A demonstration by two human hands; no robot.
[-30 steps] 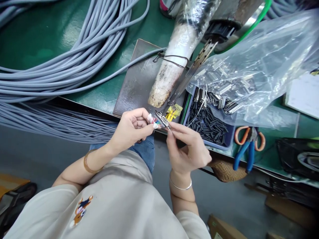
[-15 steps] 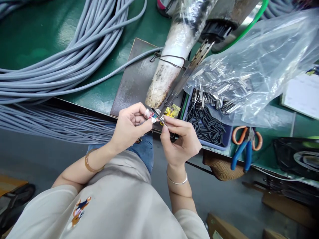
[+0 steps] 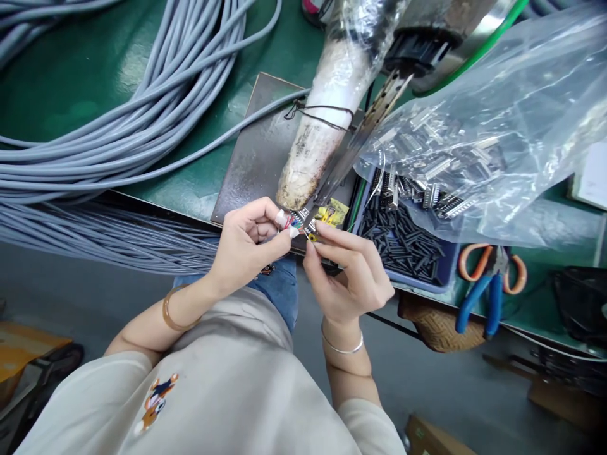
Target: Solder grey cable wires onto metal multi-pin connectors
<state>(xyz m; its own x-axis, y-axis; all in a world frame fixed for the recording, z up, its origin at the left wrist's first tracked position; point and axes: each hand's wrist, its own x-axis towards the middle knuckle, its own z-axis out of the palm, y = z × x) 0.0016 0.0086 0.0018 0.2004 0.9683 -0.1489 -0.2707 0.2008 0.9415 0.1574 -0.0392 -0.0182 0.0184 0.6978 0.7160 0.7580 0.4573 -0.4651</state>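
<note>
Both hands are up at the bench (image 3: 71,88) edge, close to each other but not touching! The left hand (image 3: 244,246) has thumb and forefinger clamped on the coloured wires (image 3: 294,222), white coverings showing at the tips. The connector (image 3: 303,216) sits right there between the two hands, over the near edge of the dark plate (image 3: 251,151). In from the other side comes the right hand (image 3: 353,278), thumb and fingertips nearly together beside the connector; whether they grip anything is too small to tell. And look above: the iron (image 3: 372,120) slants down, its tip overlapping the connector, contact impossible to call. Next to it lies the grimy white tube (image 3: 315,133), bound with dark wire, and a yellow piece (image 3: 334,212) lies just beyond the right fingertips. Off to the right, the tray (image 3: 439,285) of black sleeves (image 3: 398,243), the clear bag (image 3: 531,114) overlapping it, then the pliers (image 3: 493,284); far left, thick loops of grey cable (image 3: 156,120)
</note>
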